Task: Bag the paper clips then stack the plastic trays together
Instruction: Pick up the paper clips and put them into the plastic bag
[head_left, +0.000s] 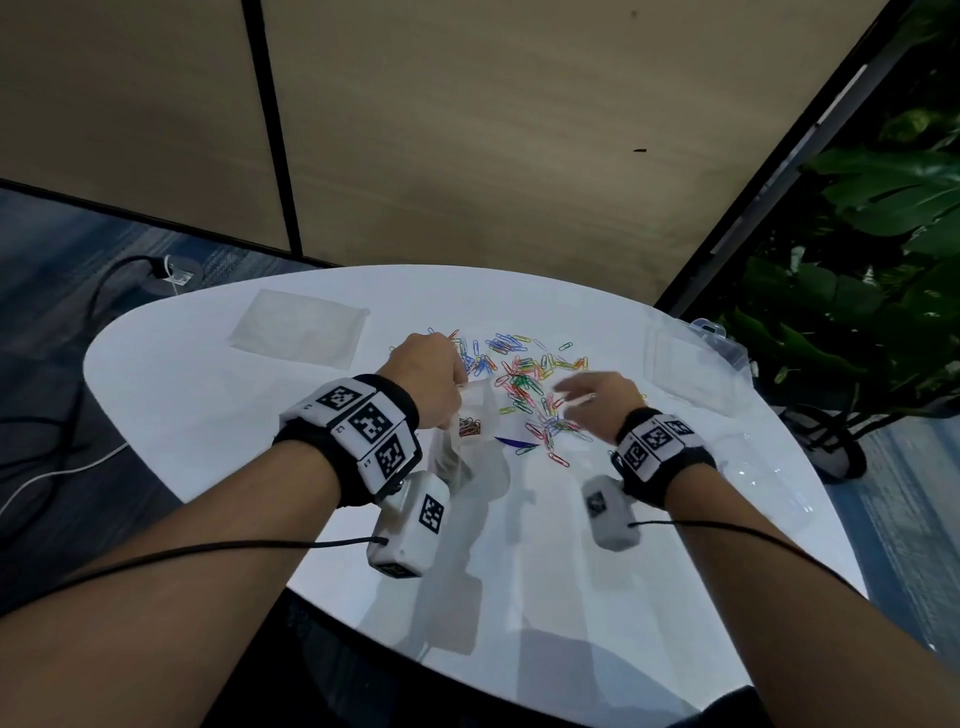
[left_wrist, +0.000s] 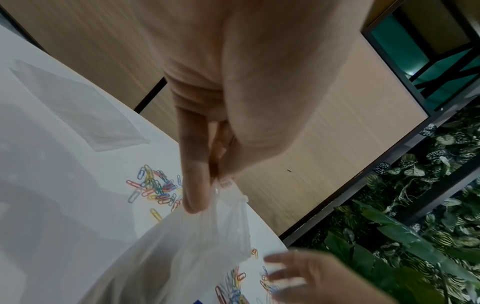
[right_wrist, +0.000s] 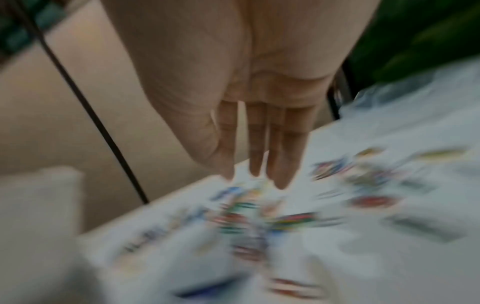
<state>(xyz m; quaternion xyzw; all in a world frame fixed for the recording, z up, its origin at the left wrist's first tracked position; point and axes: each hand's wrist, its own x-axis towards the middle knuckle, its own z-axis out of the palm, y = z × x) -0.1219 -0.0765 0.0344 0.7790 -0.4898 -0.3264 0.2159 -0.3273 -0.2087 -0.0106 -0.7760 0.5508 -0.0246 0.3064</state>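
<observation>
Coloured paper clips (head_left: 524, 382) lie scattered over the middle of the white round table (head_left: 208, 384). My left hand (head_left: 431, 376) pinches the rim of a clear plastic bag (head_left: 470, 415) and holds it up above the table; a small bunch of clips (head_left: 469, 427) sits inside it. In the left wrist view the bag (left_wrist: 202, 242) hangs from my thumb and fingers (left_wrist: 194, 185). My right hand (head_left: 597, 400) hovers open over the clips with straight, spread fingers (right_wrist: 257, 148); that view is blurred. Clear plastic trays (head_left: 696, 364) lie at the table's right side.
A flat stack of clear bags (head_left: 298, 327) lies at the far left of the table. A small blue strip (head_left: 514, 442) lies near the bag. Green plants (head_left: 872, 260) stand to the right, a wooden wall behind, cables on the floor at left.
</observation>
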